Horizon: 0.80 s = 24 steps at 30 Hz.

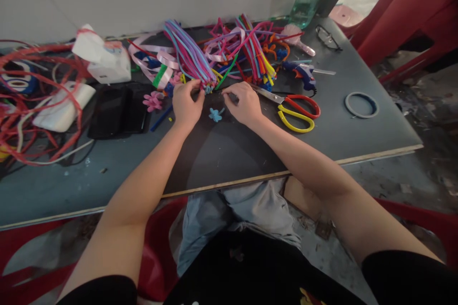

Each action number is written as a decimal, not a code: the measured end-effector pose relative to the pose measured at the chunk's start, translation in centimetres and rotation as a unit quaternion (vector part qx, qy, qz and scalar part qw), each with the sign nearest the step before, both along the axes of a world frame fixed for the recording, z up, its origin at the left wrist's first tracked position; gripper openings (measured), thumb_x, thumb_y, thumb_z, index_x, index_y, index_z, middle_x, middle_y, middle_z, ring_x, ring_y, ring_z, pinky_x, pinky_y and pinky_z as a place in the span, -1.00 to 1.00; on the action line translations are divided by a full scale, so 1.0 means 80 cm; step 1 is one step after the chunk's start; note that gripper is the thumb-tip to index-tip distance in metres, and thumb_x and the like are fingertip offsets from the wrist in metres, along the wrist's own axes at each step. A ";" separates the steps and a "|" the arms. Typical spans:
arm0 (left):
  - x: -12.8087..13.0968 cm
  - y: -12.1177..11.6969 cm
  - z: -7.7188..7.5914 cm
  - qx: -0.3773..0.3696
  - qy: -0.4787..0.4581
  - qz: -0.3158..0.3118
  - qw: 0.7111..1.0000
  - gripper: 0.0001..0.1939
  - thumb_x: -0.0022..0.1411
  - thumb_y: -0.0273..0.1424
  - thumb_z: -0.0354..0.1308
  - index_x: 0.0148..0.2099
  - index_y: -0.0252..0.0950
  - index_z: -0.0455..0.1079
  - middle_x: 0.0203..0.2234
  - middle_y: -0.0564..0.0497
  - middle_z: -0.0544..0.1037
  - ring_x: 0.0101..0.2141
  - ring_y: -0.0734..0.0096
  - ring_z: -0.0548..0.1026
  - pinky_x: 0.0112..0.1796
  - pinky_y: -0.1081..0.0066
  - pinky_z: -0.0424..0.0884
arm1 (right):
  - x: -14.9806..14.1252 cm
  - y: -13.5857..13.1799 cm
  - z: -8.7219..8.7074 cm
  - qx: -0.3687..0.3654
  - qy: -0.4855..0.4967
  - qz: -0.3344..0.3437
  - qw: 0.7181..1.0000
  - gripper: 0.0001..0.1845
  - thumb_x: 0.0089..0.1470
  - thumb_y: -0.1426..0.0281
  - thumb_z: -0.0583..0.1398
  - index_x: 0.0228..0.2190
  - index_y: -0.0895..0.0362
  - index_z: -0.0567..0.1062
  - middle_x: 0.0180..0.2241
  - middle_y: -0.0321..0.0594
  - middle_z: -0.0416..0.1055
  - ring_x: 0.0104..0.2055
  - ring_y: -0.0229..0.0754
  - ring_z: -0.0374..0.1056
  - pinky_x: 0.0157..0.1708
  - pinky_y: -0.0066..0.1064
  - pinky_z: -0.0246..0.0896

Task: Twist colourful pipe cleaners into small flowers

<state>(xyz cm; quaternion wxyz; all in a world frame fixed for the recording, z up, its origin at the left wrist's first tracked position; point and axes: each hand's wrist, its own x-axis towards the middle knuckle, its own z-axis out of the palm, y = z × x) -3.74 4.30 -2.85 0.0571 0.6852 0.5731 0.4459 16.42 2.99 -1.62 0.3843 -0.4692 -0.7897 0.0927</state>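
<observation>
My left hand [188, 106] is closed in a pinch at the near end of a bundle of purple, pink and blue pipe cleaners [189, 52]. Facing it, my right hand [244, 104] also pinches, thumb against fingers. Whatever is between the fingertips of either hand is too small to make out. A light blue pipe-cleaner flower [215, 115] lies on the dark table between and just below the hands. Left of my left hand sits a pink pipe-cleaner flower [153, 101]. Scissors [298, 113] with red and yellow handles lie right of my right hand, blades pointing toward it.
Another pipe-cleaner bundle [255, 55], a glue gun [302, 74], a clear brush [298, 40] and glasses [328, 38] lie behind. A grey ring [361, 105] is at right. Phones [109, 112], a tissue pack [107, 64] and tangled red cord [67, 148] occupy the left.
</observation>
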 end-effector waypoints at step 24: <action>0.022 -0.054 0.090 0.026 -0.342 -0.198 0.918 -0.67 0.14 0.00 0.23 -0.31 -0.11 0.30 -0.57 0.12 0.20 -0.44 0.41 0.39 -0.33 0.33 0.47 | -0.068 0.122 0.024 0.064 -0.100 0.101 0.988 -0.33 0.46 0.15 -0.20 -0.44 0.13 0.51 -0.42 -0.31 0.62 0.02 -0.31 0.43 0.09 -0.48 0.29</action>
